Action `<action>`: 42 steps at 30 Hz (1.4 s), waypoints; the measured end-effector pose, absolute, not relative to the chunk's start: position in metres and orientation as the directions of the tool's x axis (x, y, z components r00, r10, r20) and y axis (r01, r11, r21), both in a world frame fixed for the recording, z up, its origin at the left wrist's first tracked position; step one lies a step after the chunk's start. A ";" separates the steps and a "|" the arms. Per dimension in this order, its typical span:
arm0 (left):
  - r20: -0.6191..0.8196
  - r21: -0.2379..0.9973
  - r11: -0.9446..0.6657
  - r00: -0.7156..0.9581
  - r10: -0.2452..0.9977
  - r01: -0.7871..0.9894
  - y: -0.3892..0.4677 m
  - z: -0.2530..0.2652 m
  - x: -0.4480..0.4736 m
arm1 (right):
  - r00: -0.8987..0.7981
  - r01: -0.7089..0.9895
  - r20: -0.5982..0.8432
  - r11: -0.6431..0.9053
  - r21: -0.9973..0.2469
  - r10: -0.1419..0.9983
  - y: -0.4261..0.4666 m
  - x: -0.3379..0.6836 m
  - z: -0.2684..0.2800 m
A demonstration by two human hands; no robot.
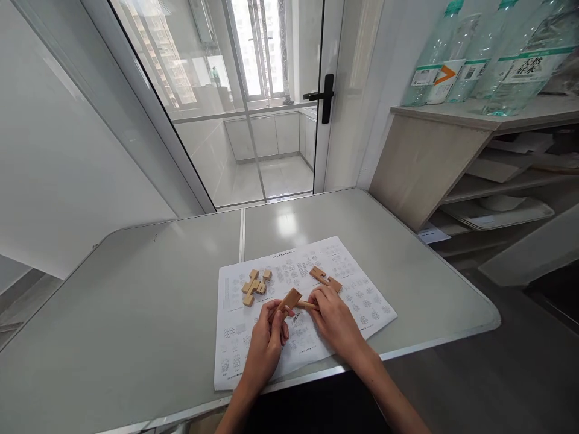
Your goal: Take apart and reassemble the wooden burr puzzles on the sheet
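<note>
The left hand (266, 339) and the right hand (335, 318) are bare, and so are both forearms (384, 380). Black clothes (319, 404) show between them.

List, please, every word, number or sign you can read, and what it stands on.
"天然好水": front bottle's label; the lower characters are less clear.
Other bottle labels: too small to read.
White sheet: print too small to read.
Held wooden block: dark mark, unreadable.

Brown wooden block (291, 298), tilted, slimmer wooden piece (306, 305), just beside it
</note>
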State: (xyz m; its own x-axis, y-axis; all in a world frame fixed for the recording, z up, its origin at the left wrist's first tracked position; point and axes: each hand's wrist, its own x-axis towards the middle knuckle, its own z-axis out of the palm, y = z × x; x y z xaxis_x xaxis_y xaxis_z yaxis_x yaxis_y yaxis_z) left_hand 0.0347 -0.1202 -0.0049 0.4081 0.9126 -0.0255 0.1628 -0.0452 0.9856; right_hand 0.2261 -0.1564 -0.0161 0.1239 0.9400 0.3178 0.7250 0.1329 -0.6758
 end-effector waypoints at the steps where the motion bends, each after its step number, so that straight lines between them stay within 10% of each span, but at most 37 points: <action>1: -0.025 0.985 -0.046 0.408 0.913 0.164 -0.121 -0.004 0.035 | 0.158 0.703 0.311 0.115 -0.702 0.937 -0.159 0.223 -0.016; 7: -0.071 0.988 0.006 0.412 0.908 0.157 -0.123 0.000 0.035 | 0.327 0.172 0.035 -0.023 -0.985 0.944 -0.170 0.208 -0.009; 13: -0.073 0.977 -0.030 0.463 0.884 0.211 -0.124 0.005 0.034 | 0.273 -0.146 -0.066 -0.026 -0.989 0.960 -0.169 0.197 -0.008; 42: 0.007 0.925 -0.185 0.472 0.882 0.332 -0.124 0.004 0.033 | 0.253 0.425 0.259 0.134 -0.895 0.932 -0.178 0.196 -0.006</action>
